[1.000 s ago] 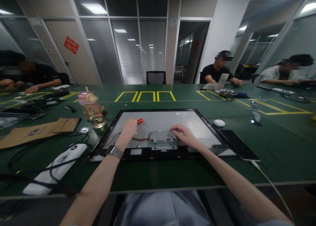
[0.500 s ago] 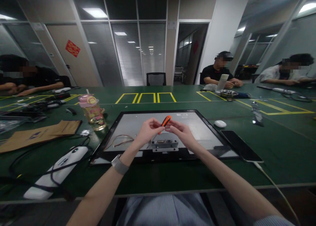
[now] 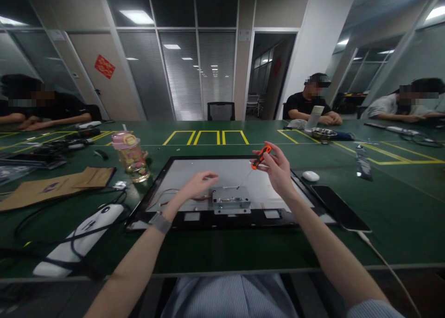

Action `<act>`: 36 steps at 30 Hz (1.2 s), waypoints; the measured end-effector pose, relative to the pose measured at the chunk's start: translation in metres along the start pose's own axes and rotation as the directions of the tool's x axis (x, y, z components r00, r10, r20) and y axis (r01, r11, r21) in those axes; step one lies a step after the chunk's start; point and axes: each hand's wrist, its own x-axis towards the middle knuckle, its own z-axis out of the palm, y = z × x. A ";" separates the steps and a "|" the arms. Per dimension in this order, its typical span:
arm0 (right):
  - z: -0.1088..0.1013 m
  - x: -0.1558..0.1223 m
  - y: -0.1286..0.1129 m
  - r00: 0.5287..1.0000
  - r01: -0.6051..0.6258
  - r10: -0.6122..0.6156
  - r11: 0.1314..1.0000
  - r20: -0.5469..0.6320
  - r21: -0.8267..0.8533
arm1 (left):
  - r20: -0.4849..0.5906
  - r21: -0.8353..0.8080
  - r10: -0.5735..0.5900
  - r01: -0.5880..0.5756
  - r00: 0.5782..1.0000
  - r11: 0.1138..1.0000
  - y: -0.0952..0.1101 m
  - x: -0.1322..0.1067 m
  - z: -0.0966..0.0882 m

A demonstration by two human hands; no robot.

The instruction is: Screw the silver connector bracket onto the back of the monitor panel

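- Taking the metal box (image 3: 232,199) as our clock's centre, we see a white device (image 3: 81,239) wound with black cables between eight and nine o'clock on the bench (image 3: 215,253).
- Between nine and ten stands a pink-lidded bottle (image 3: 131,158).
- Our left hand (image 3: 200,184) hovers at ten, fingers loosely spread over the flat panel (image 3: 187,167); we cannot tell whether its fingertips touch anything.
- The box sits on the panel, connectors facing us.
- At two, our right hand (image 3: 280,172) pinches the orange-and-black handle of a screwdriver (image 3: 262,156), its shaft slanting towards seven, tip at the box's top.
- At three lies a phone (image 3: 340,209).
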 end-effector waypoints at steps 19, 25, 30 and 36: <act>-0.002 -0.022 0.019 1.000 0.019 -0.016 0.974 0.012 -0.227 | 0.392 0.138 -0.006 -0.052 0.920 0.989 -0.023 -0.005 -0.011; -0.001 -0.023 0.020 1.000 0.019 -0.014 0.973 0.022 -0.232 | 0.386 0.161 -0.011 -0.056 0.922 0.985 -0.024 -0.005 -0.010; 0.000 -0.025 0.021 0.999 0.026 -0.017 0.968 0.040 -0.249 | 0.383 0.147 0.000 -0.061 0.924 0.987 -0.022 -0.006 -0.010; -0.002 -0.025 0.023 0.999 0.032 -0.025 0.965 0.027 -0.261 | 0.397 0.165 -0.029 -0.040 0.917 0.985 -0.017 -0.006 -0.011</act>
